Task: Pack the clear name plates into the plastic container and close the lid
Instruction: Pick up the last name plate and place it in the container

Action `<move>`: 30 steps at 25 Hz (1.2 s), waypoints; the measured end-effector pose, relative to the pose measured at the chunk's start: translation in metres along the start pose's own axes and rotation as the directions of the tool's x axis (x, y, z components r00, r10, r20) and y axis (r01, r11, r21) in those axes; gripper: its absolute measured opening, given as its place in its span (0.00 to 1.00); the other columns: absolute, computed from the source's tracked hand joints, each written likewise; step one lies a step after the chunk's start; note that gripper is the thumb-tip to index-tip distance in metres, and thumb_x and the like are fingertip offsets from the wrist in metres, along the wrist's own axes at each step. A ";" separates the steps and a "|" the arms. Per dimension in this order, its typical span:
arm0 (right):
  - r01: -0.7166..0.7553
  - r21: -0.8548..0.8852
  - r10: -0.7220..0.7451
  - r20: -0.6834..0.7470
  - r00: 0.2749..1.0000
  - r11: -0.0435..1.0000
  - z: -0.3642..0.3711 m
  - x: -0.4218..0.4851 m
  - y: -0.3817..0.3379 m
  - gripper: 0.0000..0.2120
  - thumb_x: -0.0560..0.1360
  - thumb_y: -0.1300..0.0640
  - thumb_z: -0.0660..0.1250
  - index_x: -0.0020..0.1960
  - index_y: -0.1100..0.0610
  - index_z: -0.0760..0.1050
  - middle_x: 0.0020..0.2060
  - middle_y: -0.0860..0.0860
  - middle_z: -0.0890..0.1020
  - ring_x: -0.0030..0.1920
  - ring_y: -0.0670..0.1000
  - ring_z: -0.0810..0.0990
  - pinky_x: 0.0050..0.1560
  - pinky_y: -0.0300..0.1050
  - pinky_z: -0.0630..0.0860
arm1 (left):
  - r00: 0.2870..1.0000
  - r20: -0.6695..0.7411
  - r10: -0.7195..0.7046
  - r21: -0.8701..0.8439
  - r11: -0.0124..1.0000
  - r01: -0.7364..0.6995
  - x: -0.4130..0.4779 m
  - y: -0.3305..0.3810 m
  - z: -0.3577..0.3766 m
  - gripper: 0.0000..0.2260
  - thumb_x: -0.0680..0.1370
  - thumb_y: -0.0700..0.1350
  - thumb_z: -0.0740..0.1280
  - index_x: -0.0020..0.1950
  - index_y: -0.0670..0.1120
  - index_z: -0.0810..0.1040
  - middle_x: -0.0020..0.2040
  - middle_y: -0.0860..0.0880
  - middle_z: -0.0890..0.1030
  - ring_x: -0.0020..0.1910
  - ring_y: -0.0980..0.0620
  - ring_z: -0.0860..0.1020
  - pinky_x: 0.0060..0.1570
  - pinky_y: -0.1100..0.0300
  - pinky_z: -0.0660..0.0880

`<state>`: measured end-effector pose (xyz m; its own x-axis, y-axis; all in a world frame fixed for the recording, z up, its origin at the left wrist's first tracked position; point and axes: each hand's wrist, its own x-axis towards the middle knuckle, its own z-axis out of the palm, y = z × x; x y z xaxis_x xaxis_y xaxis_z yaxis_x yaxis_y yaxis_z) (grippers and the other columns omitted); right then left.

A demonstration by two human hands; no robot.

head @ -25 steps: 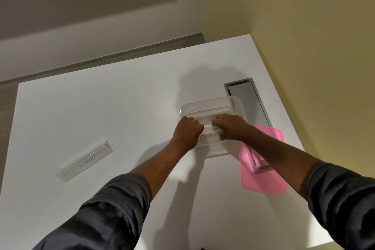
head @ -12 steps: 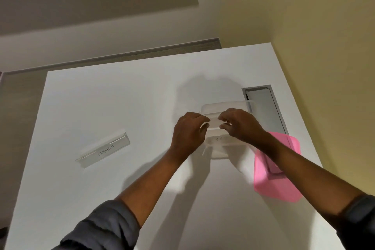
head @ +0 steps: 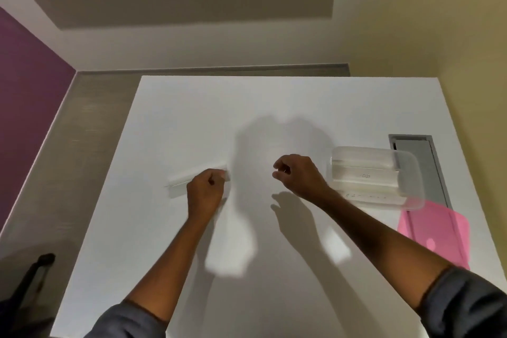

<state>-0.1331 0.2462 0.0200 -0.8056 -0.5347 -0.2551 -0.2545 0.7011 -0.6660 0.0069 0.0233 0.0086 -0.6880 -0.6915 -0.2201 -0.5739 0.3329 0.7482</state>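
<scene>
A clear name plate (head: 184, 181) lies on the white table (head: 274, 101), left of the middle. My left hand (head: 205, 192) covers its right end, fingers curled around it. My right hand (head: 297, 175) hovers over the middle of the table with loosely curled fingers and holds nothing. To its right stands the clear plastic container (head: 411, 173), uncovered, with name plates (head: 365, 173) stacked inside. The pink lid (head: 436, 236) lies flat on the table just in front of the container.
A grey metal cable hatch (head: 421, 162) is set into the table behind the container and runs under the lid. A yellow wall borders the table's right edge. A dark chair part (head: 33, 274) shows at the lower left, beside the table.
Both hands have left the container and moved left. My left hand has reached the lone name plate and closed on it. The view has turned left.
</scene>
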 end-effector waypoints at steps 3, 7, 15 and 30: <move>-0.071 0.059 0.065 0.103 0.993 0.996 0.037 0.015 -0.025 0.15 0.75 0.51 0.76 0.61 0.54 0.83 0.51 0.49 0.85 0.50 0.48 0.84 0.52 0.43 0.80 | 0.968 -0.123 -0.220 -0.077 0.974 0.212 0.017 -0.041 -0.039 0.09 0.83 0.41 0.67 0.55 0.49 0.87 0.51 0.51 0.87 0.50 0.51 0.82 0.47 0.68 0.76; -0.123 0.079 0.109 0.169 0.980 0.989 0.077 0.033 -0.048 0.21 0.74 0.53 0.78 0.65 0.57 0.81 0.57 0.51 0.85 0.56 0.51 0.84 0.59 0.44 0.79 | 0.934 -0.179 -0.310 -0.086 0.950 0.299 0.037 -0.083 -0.073 0.12 0.82 0.38 0.66 0.61 0.45 0.87 0.55 0.49 0.86 0.59 0.43 0.84 0.57 0.57 0.78; -0.184 0.120 0.151 0.244 0.958 0.976 0.121 0.060 -0.078 0.31 0.74 0.56 0.79 0.74 0.57 0.74 0.66 0.54 0.81 0.64 0.55 0.81 0.68 0.53 0.78 | 0.922 -0.060 -0.383 -0.065 0.923 0.379 0.065 -0.115 -0.087 0.17 0.81 0.37 0.68 0.69 0.41 0.84 0.68 0.42 0.84 0.69 0.41 0.81 0.74 0.50 0.76; -0.198 0.178 0.170 0.160 0.972 0.964 0.114 0.052 -0.061 0.25 0.73 0.58 0.78 0.68 0.56 0.79 0.57 0.53 0.83 0.58 0.53 0.83 0.65 0.55 0.80 | 0.966 -0.076 -0.248 -0.113 0.964 0.239 0.048 -0.109 -0.080 0.11 0.78 0.36 0.74 0.59 0.43 0.89 0.52 0.46 0.89 0.53 0.50 0.85 0.55 0.66 0.77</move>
<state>-0.0983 0.1219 -0.0330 -0.7408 -0.4764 -0.4735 0.0095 0.6975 -0.7165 0.0721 -0.0981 -0.0336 -0.4884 -0.7992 -0.3504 -0.6675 0.0835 0.7399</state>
